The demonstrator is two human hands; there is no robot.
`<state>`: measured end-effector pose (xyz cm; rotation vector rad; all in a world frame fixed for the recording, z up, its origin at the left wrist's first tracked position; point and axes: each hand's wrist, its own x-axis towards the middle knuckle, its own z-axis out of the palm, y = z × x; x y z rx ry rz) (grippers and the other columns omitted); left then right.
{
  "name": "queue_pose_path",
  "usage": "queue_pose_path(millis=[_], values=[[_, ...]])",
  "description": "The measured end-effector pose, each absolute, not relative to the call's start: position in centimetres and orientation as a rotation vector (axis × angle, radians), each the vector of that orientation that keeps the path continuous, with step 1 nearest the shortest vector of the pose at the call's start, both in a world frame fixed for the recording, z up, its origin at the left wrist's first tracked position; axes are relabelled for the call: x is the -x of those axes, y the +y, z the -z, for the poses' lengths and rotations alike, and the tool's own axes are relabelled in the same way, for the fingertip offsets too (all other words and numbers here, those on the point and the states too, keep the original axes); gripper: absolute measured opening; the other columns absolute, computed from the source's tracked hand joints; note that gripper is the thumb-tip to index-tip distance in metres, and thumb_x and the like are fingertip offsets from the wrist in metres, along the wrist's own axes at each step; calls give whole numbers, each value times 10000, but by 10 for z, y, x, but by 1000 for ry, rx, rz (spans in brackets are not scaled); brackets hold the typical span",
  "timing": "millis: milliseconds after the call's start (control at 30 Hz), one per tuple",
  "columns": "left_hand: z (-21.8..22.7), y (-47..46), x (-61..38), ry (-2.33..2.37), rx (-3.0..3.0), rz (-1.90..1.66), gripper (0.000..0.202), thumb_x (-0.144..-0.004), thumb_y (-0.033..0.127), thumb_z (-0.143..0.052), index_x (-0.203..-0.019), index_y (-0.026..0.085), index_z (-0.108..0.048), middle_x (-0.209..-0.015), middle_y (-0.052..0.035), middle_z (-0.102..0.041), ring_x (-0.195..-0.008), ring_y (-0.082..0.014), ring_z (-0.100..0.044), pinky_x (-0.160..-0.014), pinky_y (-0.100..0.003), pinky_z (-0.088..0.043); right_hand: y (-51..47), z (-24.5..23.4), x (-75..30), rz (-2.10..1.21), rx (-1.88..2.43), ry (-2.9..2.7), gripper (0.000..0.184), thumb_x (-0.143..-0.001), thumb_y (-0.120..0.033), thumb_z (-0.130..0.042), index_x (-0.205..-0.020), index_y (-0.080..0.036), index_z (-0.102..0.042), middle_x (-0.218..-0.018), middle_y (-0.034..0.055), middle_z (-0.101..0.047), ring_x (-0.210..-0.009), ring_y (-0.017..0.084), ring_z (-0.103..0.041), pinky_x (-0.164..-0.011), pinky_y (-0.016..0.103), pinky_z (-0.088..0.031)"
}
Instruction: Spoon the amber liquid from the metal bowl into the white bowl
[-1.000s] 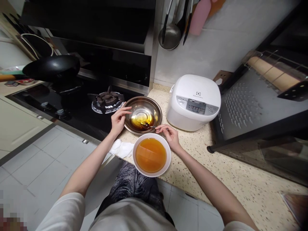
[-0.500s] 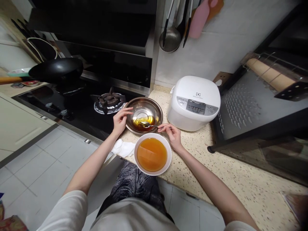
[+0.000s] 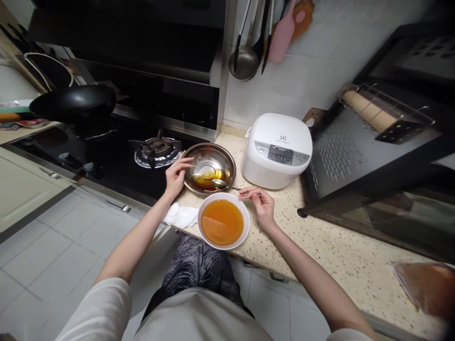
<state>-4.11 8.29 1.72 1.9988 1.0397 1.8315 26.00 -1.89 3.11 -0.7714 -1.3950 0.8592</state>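
Observation:
A steel bowl [image 3: 227, 163] with a little amber liquid stands on the speckled counter, tilted toward me. My left hand [image 3: 177, 176] grips its near-left rim, fingers closed on the edge. My right hand [image 3: 261, 203] pinches the handle of a metal spoon [image 3: 221, 184], whose bowl sits lifted at the steel bowl's near rim. Just in front stands a white bowl [image 3: 209, 203] full of orange-brown liquid, close to the counter's front edge.
A white rice cooker [image 3: 276, 149] stands right of the steel bowl. A gas hob [image 3: 156, 148] and a black pan [image 3: 73, 102] lie to the left. A white cloth [image 3: 180, 216] rests by the counter edge. A dark rack [image 3: 359, 151] fills the right. Utensils [image 3: 245, 57] hang on the wall.
The spoon has come up out of the liquid in the steel bowl to its near rim, and my right hand has drawn back to the right. My left hand stays on the rim.

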Motion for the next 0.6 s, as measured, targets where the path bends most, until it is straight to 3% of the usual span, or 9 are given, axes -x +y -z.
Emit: queue_pose_path(millis=[300, 600], values=[[-17, 83, 41, 1031, -1990, -1819, 295, -922, 153, -475, -860, 215, -757, -1161, -42, -752, -1340, -252, -587, -1211, -522, -402, -49, -38, -274, -860, 789, -1294, 259, -984, -374, -566, -818, -211, -679, -928, 80, -750, -806, 201, -729, -761, 388, -646], [-16, 85, 41, 1010, -1991, -1843, 299, -910, 127, -476, -854, 224, -754, -1142, -26, -757, -1261, -233, -638, -1210, -511, -409, -72, -42, -279, -874, 740, -1324, 240, -998, -311, -546, -843, -212, -700, -934, 76, -748, -790, 189, -734, -722, 365, -651]])
